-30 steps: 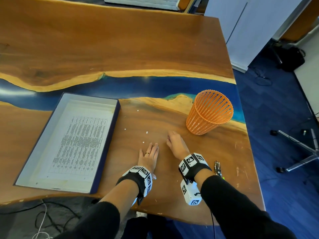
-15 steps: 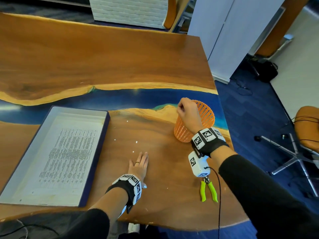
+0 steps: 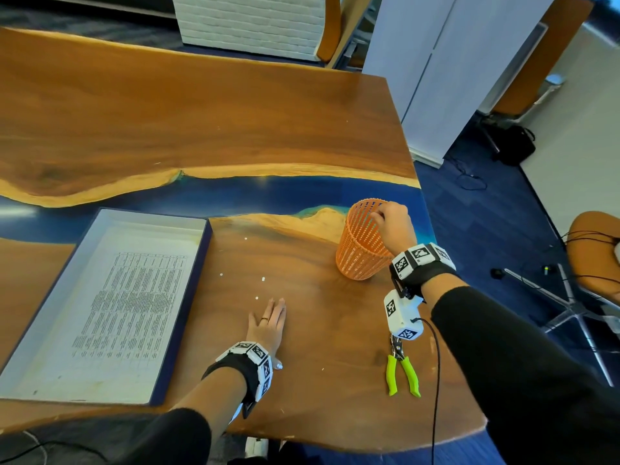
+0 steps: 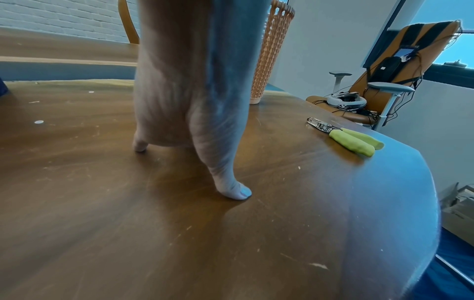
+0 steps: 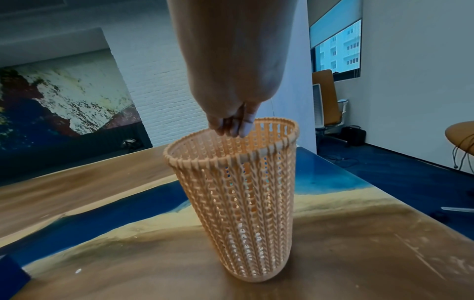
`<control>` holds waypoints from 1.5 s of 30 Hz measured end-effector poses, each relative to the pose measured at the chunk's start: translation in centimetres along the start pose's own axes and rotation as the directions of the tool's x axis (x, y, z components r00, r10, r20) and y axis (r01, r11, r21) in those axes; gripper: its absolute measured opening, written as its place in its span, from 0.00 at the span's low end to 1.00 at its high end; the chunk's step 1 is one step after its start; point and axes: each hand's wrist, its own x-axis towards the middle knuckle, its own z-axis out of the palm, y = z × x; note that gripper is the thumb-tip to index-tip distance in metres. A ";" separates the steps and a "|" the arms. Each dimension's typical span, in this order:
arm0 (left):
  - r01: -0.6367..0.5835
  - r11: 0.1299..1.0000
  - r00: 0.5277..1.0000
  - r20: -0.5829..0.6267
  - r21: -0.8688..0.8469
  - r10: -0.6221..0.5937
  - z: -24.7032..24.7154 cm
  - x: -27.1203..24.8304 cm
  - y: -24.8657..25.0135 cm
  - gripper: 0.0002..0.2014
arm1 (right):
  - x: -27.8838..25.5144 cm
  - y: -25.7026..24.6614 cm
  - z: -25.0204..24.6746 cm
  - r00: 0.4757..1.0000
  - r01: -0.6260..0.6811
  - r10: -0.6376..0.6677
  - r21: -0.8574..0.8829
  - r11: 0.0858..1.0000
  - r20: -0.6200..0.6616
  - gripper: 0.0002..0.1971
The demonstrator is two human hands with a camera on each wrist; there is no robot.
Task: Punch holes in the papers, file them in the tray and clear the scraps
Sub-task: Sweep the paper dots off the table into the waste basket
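Observation:
My left hand point(image 3: 272, 313) lies flat and open on the wooden table, fingers straight, thumb tip point(image 4: 237, 192) on the wood. A few white paper scraps point(image 3: 263, 279) lie just beyond its fingertips; one scrap point(image 4: 38, 122) shows in the left wrist view. My right hand point(image 3: 391, 224) hovers over the rim of the orange mesh basket point(image 3: 360, 253), its fingertips point(image 5: 234, 126) bunched together and pointing down into the basket point(image 5: 238, 203). No scrap shows between them. White scraps point(image 5: 243, 239) lie inside the basket. A printed paper point(image 3: 134, 307) lies in the blue-edged tray point(image 3: 201, 250) at the left.
A hole punch with green handles point(image 3: 401, 367) lies near the table's right front edge, also in the left wrist view point(image 4: 351, 140). Office chairs point(image 3: 593, 256) stand right of the table. The table's right edge runs close behind the basket.
My right hand rose from the table beside the left hand, went to the basket and now holds over its rim. The left hand stayed flat. The head view shifted left.

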 end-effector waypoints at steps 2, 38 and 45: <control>-0.004 1.000 1.000 0.001 -0.001 0.004 0.0 0.0 0.0 0.63 | -0.3 0.0 0.0 1.000 -0.007 0.007 0.006 1.000 -0.024 0.10; 0.153 0.986 0.983 -0.092 -0.060 -0.158 1.9 -1.2 -5.5 0.63 | -10.8 -11.7 19.9 0.868 0.088 -0.097 0.041 0.995 0.486 0.12; 0.158 0.986 0.986 -0.035 -0.058 -0.160 1.5 -1.2 -5.5 0.63 | -10.3 -11.5 20.8 0.849 0.110 -0.103 0.018 0.994 0.518 0.11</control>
